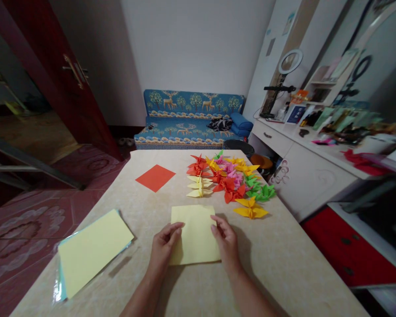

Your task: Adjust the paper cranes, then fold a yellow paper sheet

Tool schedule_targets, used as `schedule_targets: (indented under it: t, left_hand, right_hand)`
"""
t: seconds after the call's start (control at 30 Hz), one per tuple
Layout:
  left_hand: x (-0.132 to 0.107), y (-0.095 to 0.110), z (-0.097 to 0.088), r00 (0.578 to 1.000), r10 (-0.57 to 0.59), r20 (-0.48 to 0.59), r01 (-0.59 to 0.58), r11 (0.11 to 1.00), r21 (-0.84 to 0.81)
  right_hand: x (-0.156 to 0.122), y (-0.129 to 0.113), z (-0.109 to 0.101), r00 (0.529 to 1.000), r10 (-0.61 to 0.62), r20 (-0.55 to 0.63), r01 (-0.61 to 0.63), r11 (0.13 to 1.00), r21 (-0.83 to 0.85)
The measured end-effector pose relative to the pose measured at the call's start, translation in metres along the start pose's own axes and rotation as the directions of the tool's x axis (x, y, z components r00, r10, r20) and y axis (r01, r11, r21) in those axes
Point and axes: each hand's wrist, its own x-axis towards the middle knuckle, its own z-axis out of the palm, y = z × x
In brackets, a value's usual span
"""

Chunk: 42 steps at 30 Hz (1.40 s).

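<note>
A pale yellow square sheet of paper [194, 231] lies flat on the beige table [284, 259] in front of me. My left hand [165, 243] rests on the sheet's left edge, its fingers curled over the paper. Pressing on the right edge is my right hand [226, 241], with bent fingers on the paper. Beyond the sheet lies a pile of several folded paper cranes [229, 178] in red, yellow, pink, green and orange.
A stack of coloured paper [92, 248] with a yellow top sheet sits at the table's near left. A red square sheet [155, 177] lies further back. A blue patterned sofa [191, 116] stands behind the table, and a white cabinet [303, 171] to the right.
</note>
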Motion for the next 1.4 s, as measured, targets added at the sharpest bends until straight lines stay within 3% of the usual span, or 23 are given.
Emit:
schedule_targets:
  t: [0.1,0.2,0.33,0.47,0.6,0.63,0.7,0.8,0.9,1.03,1.17,1.23,1.3,1.37,1.4]
  left_hand:
    - [-0.002,0.007,-0.001,0.994,-0.109,0.018,0.111,0.979,-0.172]
    - [-0.005,0.016,0.000,0.980,-0.191,0.059,0.198,0.896,-0.398]
    - [-0.011,0.025,0.004,0.964,-0.248,0.099,0.267,0.896,-0.355]
    - [-0.014,0.020,0.004,0.997,0.014,0.069,-0.005,0.991,-0.132]
    - [-0.013,0.005,-0.005,0.970,0.228,-0.081,-0.215,0.966,0.141]
    - [-0.013,0.002,-0.006,0.958,0.265,-0.105,-0.243,0.952,0.189]
    - [-0.013,-0.003,-0.008,0.944,0.314,-0.102,-0.282,0.927,0.247]
    - [-0.016,-0.005,-0.004,0.938,0.348,-0.012,-0.331,0.903,0.275]
    - [-0.021,-0.002,0.003,0.923,0.367,0.114,-0.384,0.883,0.271]
    - [-0.027,0.000,0.006,0.891,0.373,0.261,-0.435,0.865,0.249]
    - [-0.030,0.007,0.005,0.901,0.375,0.220,-0.422,0.876,0.233]
    - [-0.036,0.015,0.007,0.912,0.331,0.241,-0.383,0.898,0.216]
    - [-0.047,0.025,0.011,0.910,0.233,0.344,-0.313,0.928,0.201]
    - [-0.062,0.035,0.015,0.850,0.091,0.518,-0.201,0.966,0.161]
    - [-0.070,0.039,0.015,0.799,0.018,0.601,-0.133,0.980,0.148]
  right_hand:
    - [-0.001,0.000,-0.008,0.999,0.047,-0.007,-0.047,0.998,0.036]
    - [0.000,0.003,-0.015,0.996,0.083,-0.031,-0.081,0.994,0.071]
    - [0.002,0.006,-0.020,0.990,0.135,-0.029,-0.129,0.981,0.147]
    - [0.005,0.009,-0.027,0.997,0.061,-0.037,-0.056,0.992,0.117]
    - [0.003,0.009,-0.034,0.968,-0.172,-0.181,0.147,0.979,-0.142]
    - [0.000,0.007,-0.033,0.953,-0.254,-0.163,0.215,0.951,-0.222]
    - [-0.009,0.001,-0.025,0.917,-0.399,-0.008,0.370,0.859,-0.354]
    - [-0.020,-0.007,-0.009,0.877,-0.416,0.240,0.479,0.733,-0.482]
    - [-0.020,-0.007,-0.002,0.857,-0.425,0.293,0.515,0.677,-0.525]
    - [-0.010,-0.003,-0.013,0.858,-0.440,0.266,0.514,0.722,-0.463]
    - [-0.013,-0.007,-0.019,0.900,-0.379,0.217,0.436,0.814,-0.385]
    - [-0.017,-0.010,-0.017,0.892,-0.357,0.277,0.440,0.828,-0.347]
    - [-0.019,-0.011,-0.015,0.881,-0.354,0.315,0.452,0.828,-0.333]
    - [-0.016,-0.011,-0.017,0.892,-0.376,0.252,0.445,0.828,-0.342]
    - [-0.012,-0.010,-0.021,0.902,-0.398,0.170,0.433,0.831,-0.350]
